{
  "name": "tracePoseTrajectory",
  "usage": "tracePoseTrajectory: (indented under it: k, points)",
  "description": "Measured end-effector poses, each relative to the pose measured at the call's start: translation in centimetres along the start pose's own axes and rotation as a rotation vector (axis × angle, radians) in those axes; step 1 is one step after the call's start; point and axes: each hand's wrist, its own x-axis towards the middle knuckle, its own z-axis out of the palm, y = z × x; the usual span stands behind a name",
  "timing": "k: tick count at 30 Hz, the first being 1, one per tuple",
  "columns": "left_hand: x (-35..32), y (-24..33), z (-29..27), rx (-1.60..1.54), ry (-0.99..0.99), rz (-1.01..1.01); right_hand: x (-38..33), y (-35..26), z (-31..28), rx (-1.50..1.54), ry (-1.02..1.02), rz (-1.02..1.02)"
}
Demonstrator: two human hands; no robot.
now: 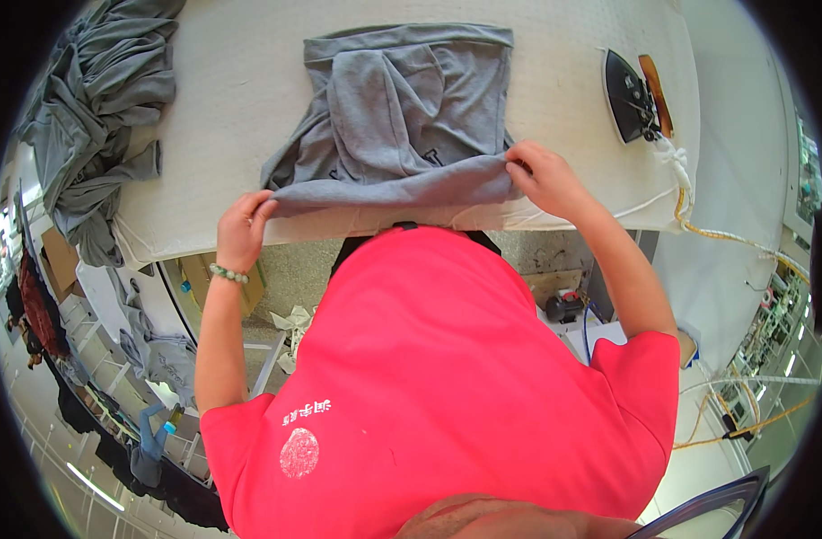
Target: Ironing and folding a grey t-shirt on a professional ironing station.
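Glasses, left hand and right hand gripping grey garment near table edge, wide gap to iron

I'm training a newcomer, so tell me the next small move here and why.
Perhaps draw the hands gently apart to even the near edge of the grey garment: the left hand and right hand each pinch one end of that edge, and the band between looks puffy rather than flat. The iron lies to the right, out of either grip.
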Motion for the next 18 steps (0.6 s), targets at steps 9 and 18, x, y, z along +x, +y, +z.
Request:
tracePoseTrajectory:
  k: [9,18]
  points:
    - [-1.9,2.0,-0.2,0.166,0.012,0.184,11.8,-4.1,2.3,-0.442,-0.106,-0.428]
    - [0.5,4.3,-5.7,0.386,0.192,0.301,19.1,-4.2,2.9,-0.462,-0.099,-0.592]
